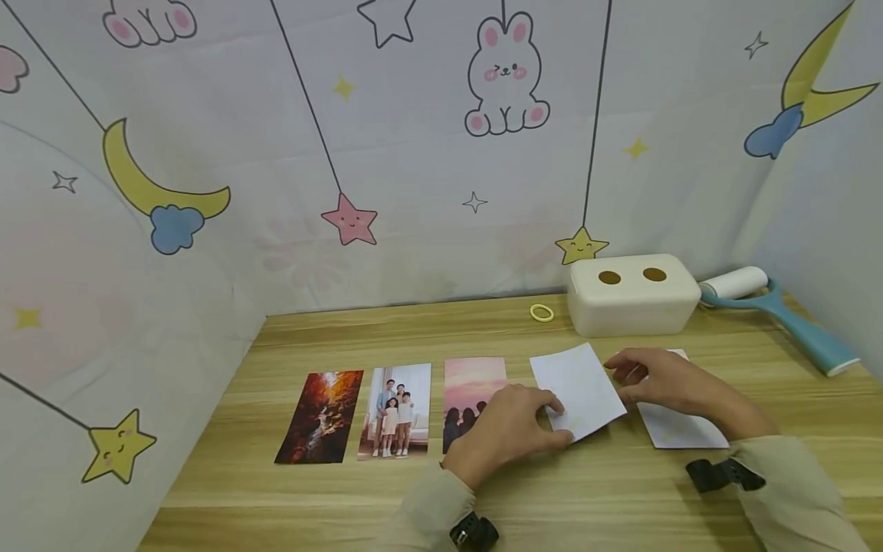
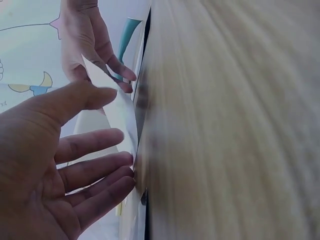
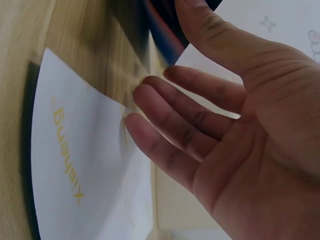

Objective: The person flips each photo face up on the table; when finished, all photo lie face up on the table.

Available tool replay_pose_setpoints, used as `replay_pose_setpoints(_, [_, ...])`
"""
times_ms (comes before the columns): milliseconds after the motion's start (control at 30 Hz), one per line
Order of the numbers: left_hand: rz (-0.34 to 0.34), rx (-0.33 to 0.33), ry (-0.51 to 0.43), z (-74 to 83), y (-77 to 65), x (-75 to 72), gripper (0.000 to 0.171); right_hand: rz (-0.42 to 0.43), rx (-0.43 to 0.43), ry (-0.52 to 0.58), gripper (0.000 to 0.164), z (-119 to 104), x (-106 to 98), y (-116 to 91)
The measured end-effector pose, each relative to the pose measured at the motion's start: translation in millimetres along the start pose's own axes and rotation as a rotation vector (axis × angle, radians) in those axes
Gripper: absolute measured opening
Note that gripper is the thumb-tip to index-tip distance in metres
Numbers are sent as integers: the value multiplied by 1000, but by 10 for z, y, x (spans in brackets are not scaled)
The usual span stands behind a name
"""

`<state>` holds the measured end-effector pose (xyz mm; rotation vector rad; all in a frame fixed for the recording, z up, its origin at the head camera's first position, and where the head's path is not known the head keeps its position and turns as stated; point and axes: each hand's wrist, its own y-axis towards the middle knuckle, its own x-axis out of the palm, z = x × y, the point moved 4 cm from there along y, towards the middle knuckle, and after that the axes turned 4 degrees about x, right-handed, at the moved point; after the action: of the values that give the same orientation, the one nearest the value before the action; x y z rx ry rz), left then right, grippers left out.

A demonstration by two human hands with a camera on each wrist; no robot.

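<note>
A photo card (image 1: 578, 387) with its white back showing stands tilted, its right side raised off the table. My left hand (image 1: 507, 429) is at its lower left, thumb and fairly straight fingertips touching the white face. Close by the card's raised right edge is my right hand (image 1: 665, 379), with a gap between thumb and fingers; firm contact is hard to make out. The card's dark, colourful underside (image 3: 167, 35) appears blurred in the right wrist view. Another white-backed card (image 1: 679, 425), with yellow lettering in the right wrist view, lies partly under my right hand.
Face up on the left lie an autumn-stream photo (image 1: 320, 418), a family photo (image 1: 395, 414) and a pink-sky photo (image 1: 472, 383), partly covered by my left hand. Behind are a yellow ring (image 1: 541, 313), a cream box (image 1: 635, 303) with two holes and a blue-handled lint roller (image 1: 779, 303).
</note>
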<state>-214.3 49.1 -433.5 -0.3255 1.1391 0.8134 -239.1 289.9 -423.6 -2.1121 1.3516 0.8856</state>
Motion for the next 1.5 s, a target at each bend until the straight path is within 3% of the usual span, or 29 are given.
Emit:
replay_pose_setpoints(300, [77,23,-20,-22,7,23,24,-16,-90,82,57,-87,-6,-9])
replay_pose_setpoints(667, [80,-11,-63,-72,43,69,27,-66,-144,175,65,-218,29,-7])
replay_pose_setpoints(967, [129,-62,-186,-102,80,84,38,-104,-172,206,66,-277,70,7])
replay_pose_setpoints(1300, [158,-193,-326,-137,91,82,59,-146,-179,248,73,-354,114,24])
replay_pose_setpoints(1500, [169,-215,-369,-146,87,81,62,-155,-182,258,73,-388,145,14])
